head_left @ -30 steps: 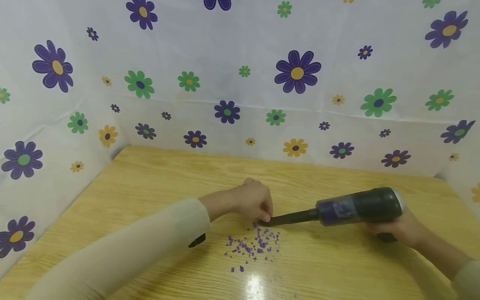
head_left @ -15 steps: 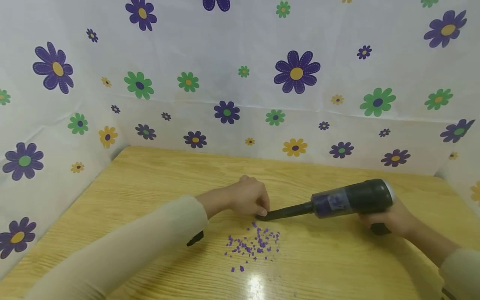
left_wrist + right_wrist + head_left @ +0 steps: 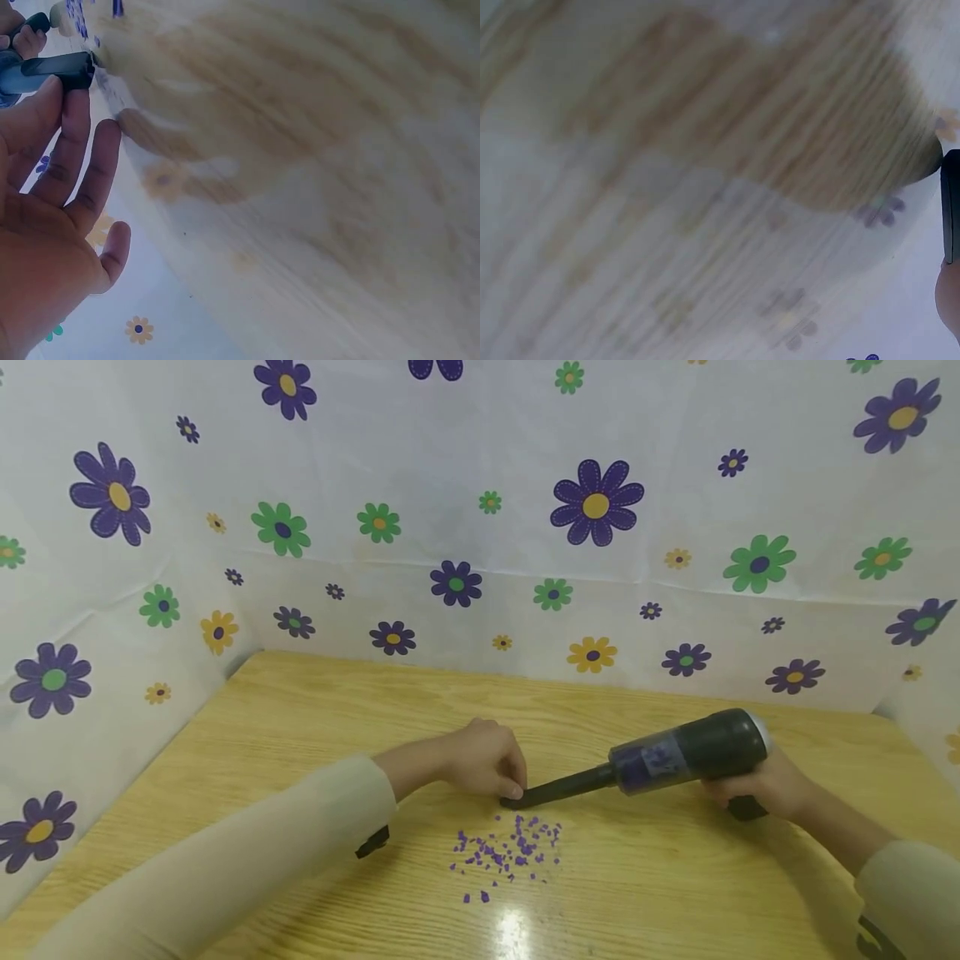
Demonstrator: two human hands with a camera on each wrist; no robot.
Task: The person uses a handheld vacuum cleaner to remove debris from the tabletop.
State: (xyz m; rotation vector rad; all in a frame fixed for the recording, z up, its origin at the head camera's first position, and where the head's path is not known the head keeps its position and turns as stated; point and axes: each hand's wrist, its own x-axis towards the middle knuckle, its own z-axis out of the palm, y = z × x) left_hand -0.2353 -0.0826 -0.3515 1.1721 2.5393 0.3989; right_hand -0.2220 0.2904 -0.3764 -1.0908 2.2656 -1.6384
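Note:
A dark handheld vacuum cleaner with a see-through purplish section and a long narrow nozzle slants down to the left over the table. My right hand grips its handle. At the nozzle's tip my left hand pinches the end between thumb and fingers; the left wrist view shows this nozzle end at the fingertips, with the little finger held apart. Small purple bits lie scattered on the wood just in front of the nozzle tip. In the right wrist view only a sliver of the handle shows.
The wood-grain table has a glossy surface that reflects light near its front. White cloth printed with flowers stands around the back and sides. A dark strap piece shows under the left sleeve.
Both hands and the vacuum cleaner have shifted left, and its body has risen slightly. The nozzle tip has passed along the top of the purple bits, where a few no longer show.

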